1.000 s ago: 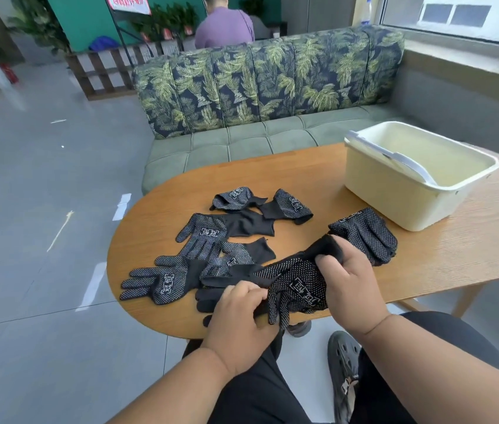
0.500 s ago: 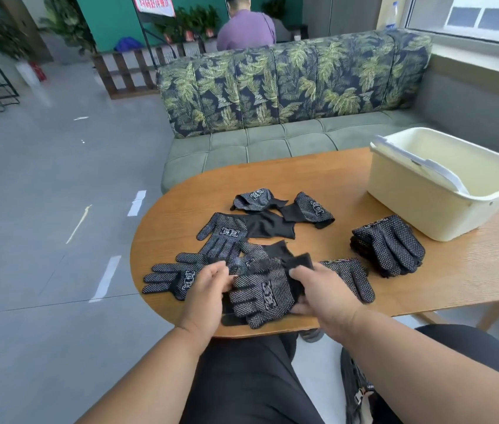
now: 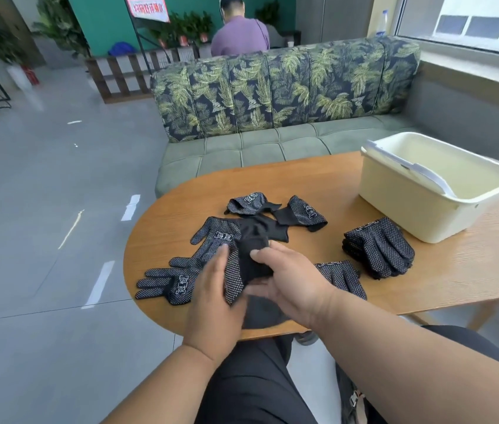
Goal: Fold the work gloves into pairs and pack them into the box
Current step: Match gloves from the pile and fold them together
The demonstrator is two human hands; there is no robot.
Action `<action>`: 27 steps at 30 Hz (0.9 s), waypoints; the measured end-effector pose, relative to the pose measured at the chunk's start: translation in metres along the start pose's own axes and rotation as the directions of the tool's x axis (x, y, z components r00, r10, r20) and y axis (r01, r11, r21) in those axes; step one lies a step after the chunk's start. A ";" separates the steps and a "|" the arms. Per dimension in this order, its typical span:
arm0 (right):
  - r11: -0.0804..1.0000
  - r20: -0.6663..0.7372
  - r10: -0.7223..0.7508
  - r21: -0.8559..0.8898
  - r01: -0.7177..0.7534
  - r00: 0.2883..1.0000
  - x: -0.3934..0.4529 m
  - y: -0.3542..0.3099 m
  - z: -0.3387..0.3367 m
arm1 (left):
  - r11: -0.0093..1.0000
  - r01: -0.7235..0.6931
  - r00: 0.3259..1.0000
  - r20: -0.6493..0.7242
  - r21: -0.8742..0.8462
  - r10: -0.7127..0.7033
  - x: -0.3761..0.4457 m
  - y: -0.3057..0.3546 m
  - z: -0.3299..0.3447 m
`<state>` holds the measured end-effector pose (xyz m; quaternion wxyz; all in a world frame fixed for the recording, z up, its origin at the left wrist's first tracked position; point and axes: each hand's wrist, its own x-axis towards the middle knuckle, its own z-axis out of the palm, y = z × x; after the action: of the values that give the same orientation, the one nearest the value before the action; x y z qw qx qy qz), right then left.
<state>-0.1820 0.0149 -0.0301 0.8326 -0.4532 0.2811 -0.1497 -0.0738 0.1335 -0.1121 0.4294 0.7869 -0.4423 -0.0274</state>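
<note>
Mid-fold: you've pulled the glove pair (image 3: pixel 243 270) up off the surface (image 3: pixel 425 286).
A sec ago it lay flat; now left hand (image 3: pixel 211 296) & right hand (image 3: pixel 291 284) both curl round it, prob. tucking the cuff, blurry. Folded stack (image 3: pixel 378 247) waits beside the box (image 3: pixel 419 209), nothing packed yet. Sofa (image 3: pixel 272 96) behind, grey floor.

Bright window daylight; wide-angle edge warping
</note>
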 end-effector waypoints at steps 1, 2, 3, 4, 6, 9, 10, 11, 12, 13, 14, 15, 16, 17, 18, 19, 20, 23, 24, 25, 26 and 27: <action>1.000 0.004 -0.018 0.015 0.018 1.000 0.004 -0.001 0.000 | 0.999 0.013 0.998 -0.056 0.029 -0.012 0.004 -0.002 -0.007; 0.999 -0.032 -0.035 -0.009 0.035 0.999 0.006 0.000 -0.003 | 0.997 0.021 0.997 -0.081 0.076 -0.015 0.008 -0.004 -0.013; 0.996 -0.097 -0.046 -0.081 0.038 0.994 0.006 0.002 -0.007 | 0.991 0.016 0.998 -0.069 0.135 -0.007 0.012 -0.006 -0.019; 0.983 -0.170 -0.048 -0.182 0.017 0.984 0.007 0.007 -0.014 | 0.979 -0.005 1.000 -0.017 0.203 0.008 0.014 -0.008 -0.022; 0.924 -0.281 -0.063 -0.379 -0.050 0.958 0.003 0.019 -0.029 | 0.939 -0.073 0.986 0.164 0.337 0.018 0.011 -0.010 -0.020; 0.803 -0.340 -0.069 -0.577 -0.150 0.938 -0.006 0.035 -0.049 | 0.905 -0.108 0.947 0.319 0.412 -0.032 -0.004 -0.021 -0.008; 0.749 -0.348 -0.078 -0.639 -0.176 0.934 -0.007 0.039 -0.055 | 0.913 -0.102 0.948 0.318 0.394 -0.031 -0.009 -0.024 -0.006; 0.684 -0.352 -0.103 -0.704 -0.190 0.930 -0.007 0.043 -0.063 | 0.925 -0.094 0.952 0.305 0.368 -0.024 -0.011 -0.027 -0.003; 0.625 -0.346 -0.142 -0.758 -0.187 0.927 -0.007 0.045 -0.069 | 0.933 -0.090 0.958 0.287 0.347 -0.015 -0.012 -0.030 -0.002; 0.582 -0.341 -0.177 -0.793 -0.181 0.923 -0.008 0.047 -0.074 | 0.937 -0.094 0.962 0.271 0.338 -0.001 -0.012 -0.033 -0.002; 0.562 -0.335 -0.205 -0.810 -0.170 0.919 -0.007 0.048 -0.077 | 0.935 -0.105 0.966 0.258 0.340 0.014 -0.011 -0.035 -0.002; 0.553 -0.329 -0.225 -0.818 -0.158 0.917 -0.007 0.047 -0.079 | 0.931 -0.116 0.968 0.249 0.345 0.028 -0.011 -0.038 -0.002; 0.540 -0.323 -0.246 -0.829 -0.148 0.914 -0.008 0.047 -0.078 | 0.930 -0.126 0.968 0.247 0.346 0.039 -0.011 -0.039 -0.002; 0.512 -0.315 -0.269 -0.847 -0.142 0.910 -0.008 0.046 -0.078 | 0.931 -0.136 0.968 0.247 0.339 0.051 -0.012 -0.042 -0.002; 0.476 -0.307 -0.288 -0.868 -0.143 0.907 -0.009 0.046 -0.078 | 0.932 -0.154 0.966 0.246 0.327 0.073 -0.014 -0.044 -0.002; 0.441 -0.297 -0.302 -0.886 -0.143 0.906 -0.009 0.046 -0.078 | 0.932 -0.173 0.964 0.248 0.320 0.094 -0.016 -0.047 -0.001; 0.406 -0.280 -0.310 -0.903 -0.139 0.909 -0.009 0.047 -0.079 | 0.929 -0.188 0.961 0.253 0.318 0.109 -0.018 -0.050 -0.001; 0.286 -0.221 -0.303 -0.949 -0.133 0.927 -0.009 0.051 -0.082 | 0.931 -0.204 0.959 0.254 0.304 0.128 -0.021 -0.054 -0.002; 0.226 -0.208 -0.302 -0.964 -0.142 0.930 -0.008 0.051 -0.083 | 0.933 -0.201 0.959 0.254 0.297 0.126 -0.022 -0.053 -0.003; 0.161 -0.197 -0.302 -0.975 -0.153 0.933 -0.008 0.051 -0.084 | 0.936 -0.194 0.958 0.261 0.293 0.117 -0.023 -0.051 -0.005; 0.096 -0.184 -0.306 -0.982 -0.162 0.934 -0.008 0.050 -0.084 | 0.937 -0.188 0.955 0.276 0.295 0.105 -0.024 -0.050 -0.007; 0.040 -0.169 -0.314 -0.986 -0.165 0.934 -0.008 0.049 -0.083 | 0.935 -0.186 0.951 0.294 0.301 0.094 -0.026 -0.048 -0.009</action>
<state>-0.2392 -0.0101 -0.1046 0.2129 -0.8815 0.4201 -0.0336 -0.0531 0.1693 -0.1491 0.2292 0.8015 -0.5514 -0.0321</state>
